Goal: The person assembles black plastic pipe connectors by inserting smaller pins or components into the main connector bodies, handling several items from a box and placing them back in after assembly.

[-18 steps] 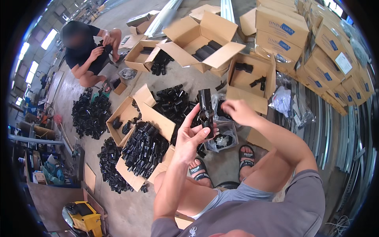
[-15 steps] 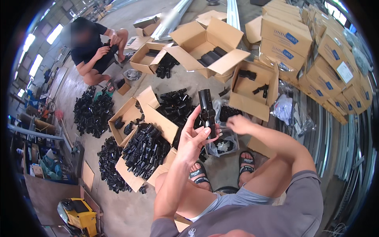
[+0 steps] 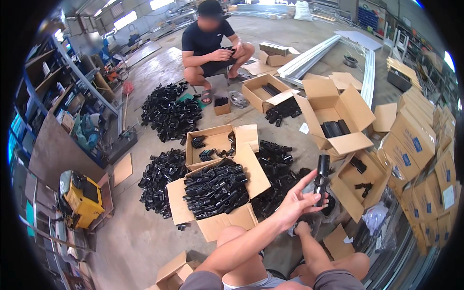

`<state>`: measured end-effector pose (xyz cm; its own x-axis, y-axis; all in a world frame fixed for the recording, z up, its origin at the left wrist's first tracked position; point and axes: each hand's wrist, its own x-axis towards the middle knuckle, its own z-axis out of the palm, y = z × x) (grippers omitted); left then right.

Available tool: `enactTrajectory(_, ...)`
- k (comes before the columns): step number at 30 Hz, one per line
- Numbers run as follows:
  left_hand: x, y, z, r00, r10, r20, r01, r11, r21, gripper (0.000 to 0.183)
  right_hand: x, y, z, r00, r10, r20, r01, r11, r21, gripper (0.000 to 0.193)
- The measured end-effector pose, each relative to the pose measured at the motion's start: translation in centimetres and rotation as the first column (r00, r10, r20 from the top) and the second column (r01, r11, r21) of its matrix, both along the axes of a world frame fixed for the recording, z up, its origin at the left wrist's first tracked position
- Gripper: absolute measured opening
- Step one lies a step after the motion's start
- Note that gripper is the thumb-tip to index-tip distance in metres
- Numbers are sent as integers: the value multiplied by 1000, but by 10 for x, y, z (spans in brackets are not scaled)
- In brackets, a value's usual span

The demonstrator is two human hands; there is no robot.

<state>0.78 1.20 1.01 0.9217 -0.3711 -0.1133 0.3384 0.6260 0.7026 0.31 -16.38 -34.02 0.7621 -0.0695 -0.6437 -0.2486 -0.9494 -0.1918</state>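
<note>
Upright in my left hand (image 3: pixel 302 202) is a glossy black tubular fitting (image 3: pixel 322 175), pinched between thumb and fingers. My right hand (image 3: pixel 303 228) is lower down, beside the clear plastic lining of a small container (image 3: pixel 314 223); its fingertips are hidden there. To the left of my hands, an open carton (image 3: pixel 226 227) is heaped with similar black fittings (image 3: pixel 215 188). Loose black pieces (image 3: pixel 275 169) are piled on the floor between that carton and my left hand.
A co-worker (image 3: pixel 208 43) squats beyond the piles, handling a small dark piece. Open cartons (image 3: pixel 338 104) stand at the far right, stacked boxes (image 3: pixel 411 145) at the right edge. Further black heaps (image 3: pixel 171 108) lie left; a yellow machine (image 3: pixel 82 198) stands at lower left.
The view has swung left and up. My right hand has dropped to the plastic-lined container, while my left still holds the fitting upright.
</note>
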Motion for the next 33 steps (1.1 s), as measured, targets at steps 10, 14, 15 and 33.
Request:
enactTrajectory(10,2,1,5,999,23,26,-23,1000,-11,77,15,11,-31,987,153,44,-152,988,-28,28)
enactTrajectory(14,4,-4,4,999,17,36,-16,999,-28,76,15,14,-26,986,163,46,-162,987,-11,28)
enactTrajectory(15,3,-5,4,999,18,33,-17,999,-30,75,15,15,-24,984,172,44,-172,985,-5,28)
enactTrajectory(33,2,-16,-2,999,26,31,-24,998,-55,76,28,15,-3,965,260,42,-263,961,81,26)
